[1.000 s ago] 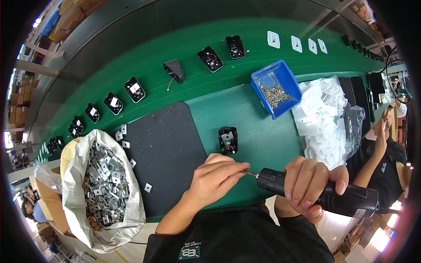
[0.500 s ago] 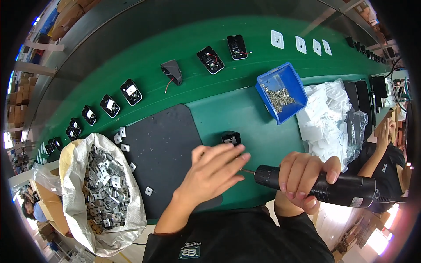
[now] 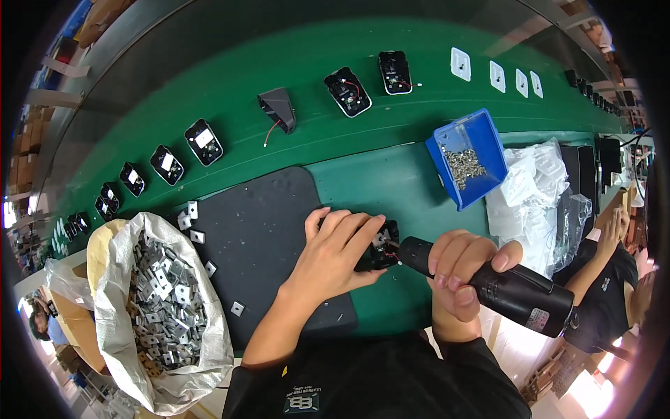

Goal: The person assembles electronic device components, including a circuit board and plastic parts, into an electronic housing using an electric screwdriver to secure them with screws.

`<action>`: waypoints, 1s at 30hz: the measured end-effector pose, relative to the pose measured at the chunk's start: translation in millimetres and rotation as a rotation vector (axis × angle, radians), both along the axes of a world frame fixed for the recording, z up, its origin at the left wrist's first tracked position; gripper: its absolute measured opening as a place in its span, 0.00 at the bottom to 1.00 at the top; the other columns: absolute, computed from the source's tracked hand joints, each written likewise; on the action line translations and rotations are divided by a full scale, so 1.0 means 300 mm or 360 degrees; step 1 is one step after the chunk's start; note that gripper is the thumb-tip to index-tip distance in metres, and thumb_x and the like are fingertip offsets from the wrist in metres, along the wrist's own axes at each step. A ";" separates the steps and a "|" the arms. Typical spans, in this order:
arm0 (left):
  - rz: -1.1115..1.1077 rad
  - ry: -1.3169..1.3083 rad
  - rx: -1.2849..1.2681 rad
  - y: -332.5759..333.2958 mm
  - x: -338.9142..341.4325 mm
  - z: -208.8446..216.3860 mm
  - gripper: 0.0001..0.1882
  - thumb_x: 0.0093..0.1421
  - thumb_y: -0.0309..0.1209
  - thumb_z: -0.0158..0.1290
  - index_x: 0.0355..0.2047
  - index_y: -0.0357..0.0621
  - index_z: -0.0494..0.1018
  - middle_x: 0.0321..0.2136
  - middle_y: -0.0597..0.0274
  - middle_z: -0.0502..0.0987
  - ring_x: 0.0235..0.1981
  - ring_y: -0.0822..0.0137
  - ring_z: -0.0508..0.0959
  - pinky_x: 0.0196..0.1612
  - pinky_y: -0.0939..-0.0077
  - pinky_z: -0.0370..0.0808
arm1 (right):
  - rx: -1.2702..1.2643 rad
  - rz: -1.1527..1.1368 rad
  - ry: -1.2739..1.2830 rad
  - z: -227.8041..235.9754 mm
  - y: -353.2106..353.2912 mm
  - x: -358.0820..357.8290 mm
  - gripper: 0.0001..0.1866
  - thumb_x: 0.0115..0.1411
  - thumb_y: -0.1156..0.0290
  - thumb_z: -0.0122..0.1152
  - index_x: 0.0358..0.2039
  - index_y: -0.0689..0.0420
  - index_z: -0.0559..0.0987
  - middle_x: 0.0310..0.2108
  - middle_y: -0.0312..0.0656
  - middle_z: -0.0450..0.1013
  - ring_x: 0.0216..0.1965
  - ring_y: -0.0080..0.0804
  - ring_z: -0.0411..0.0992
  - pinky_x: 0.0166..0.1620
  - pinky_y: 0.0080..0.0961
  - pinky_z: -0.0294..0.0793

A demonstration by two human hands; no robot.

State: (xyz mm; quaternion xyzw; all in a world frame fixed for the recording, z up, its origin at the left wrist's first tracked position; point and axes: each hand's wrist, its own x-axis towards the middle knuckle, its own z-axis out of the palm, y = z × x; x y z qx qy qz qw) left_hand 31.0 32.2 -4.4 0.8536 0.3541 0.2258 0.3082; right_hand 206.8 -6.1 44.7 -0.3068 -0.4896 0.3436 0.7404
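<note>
My left hand (image 3: 333, 257) is wrapped around a small black plastic housing (image 3: 393, 232) on the green work surface. Inside the housing a bit of silvery metal and a short red wire show; my fingers cover its left side. A black electric screwdriver (image 3: 530, 299) lies in the closed grip of my right hand (image 3: 464, 269), tilted with its nose toward the housing. Its tip is at the housing's right side, but I cannot tell whether it sits on a screw.
A blue bin (image 3: 481, 157) of small screws stands beyond my right hand, beside clear plastic bags (image 3: 530, 202). Left are a black mat (image 3: 258, 237) and a white sack (image 3: 118, 335) of square metal plates. Housings line the green belt (image 3: 244, 77). A co-worker (image 3: 606, 286) is at right.
My left hand has closed around the housing, which was lying beyond it. The screwdriver has swung so its nose meets the housing. The view has shifted slightly.
</note>
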 end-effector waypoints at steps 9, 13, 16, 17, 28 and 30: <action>0.0018 -0.0069 -0.0008 0.005 0.003 -0.004 0.40 0.31 0.40 0.70 0.49 0.46 0.72 0.42 0.62 0.72 0.44 0.60 0.70 0.53 0.58 0.59 | -0.0028 0.0001 -0.0038 -0.017 0.002 0.002 0.24 0.54 0.71 0.65 0.45 0.48 0.61 0.17 0.28 0.65 0.15 0.21 0.65 0.23 0.19 0.67; 0.0007 -0.0071 -0.0002 0.006 0.005 -0.005 0.40 0.31 0.40 0.70 0.48 0.46 0.73 0.42 0.63 0.72 0.43 0.61 0.70 0.53 0.59 0.59 | 0.0011 0.0183 -0.0051 -0.009 0.010 0.018 0.20 0.52 0.81 0.59 0.42 0.50 0.63 0.20 0.33 0.68 0.17 0.27 0.68 0.25 0.27 0.74; 0.0005 -0.0079 -0.0005 0.007 0.007 -0.006 0.39 0.31 0.40 0.69 0.48 0.47 0.73 0.42 0.63 0.72 0.43 0.61 0.70 0.52 0.60 0.59 | 0.0044 0.0261 -0.0090 -0.011 0.020 0.020 0.20 0.50 0.83 0.60 0.39 0.51 0.63 0.20 0.34 0.68 0.16 0.27 0.68 0.24 0.27 0.73; 0.0012 -0.0082 -0.0010 0.008 0.007 -0.005 0.39 0.30 0.40 0.69 0.48 0.47 0.74 0.41 0.64 0.72 0.43 0.61 0.70 0.52 0.61 0.59 | 0.0061 0.0299 -0.0095 -0.011 0.022 0.021 0.20 0.48 0.84 0.60 0.38 0.51 0.64 0.19 0.34 0.69 0.15 0.28 0.67 0.24 0.27 0.73; 0.0061 -0.0038 0.0061 0.016 -0.009 0.004 0.39 0.32 0.39 0.70 0.49 0.46 0.72 0.43 0.61 0.74 0.45 0.60 0.71 0.53 0.60 0.58 | 0.0064 0.0218 0.0079 -0.005 0.007 -0.002 0.21 0.51 0.78 0.65 0.41 0.50 0.65 0.19 0.32 0.69 0.15 0.28 0.67 0.22 0.26 0.70; 0.0112 -0.0006 0.0071 0.057 -0.012 0.021 0.41 0.34 0.39 0.69 0.52 0.46 0.69 0.45 0.60 0.74 0.47 0.58 0.71 0.54 0.57 0.57 | 0.0155 0.0179 0.0193 0.023 -0.003 0.053 0.23 0.55 0.69 0.68 0.46 0.47 0.65 0.18 0.29 0.68 0.16 0.26 0.67 0.22 0.24 0.68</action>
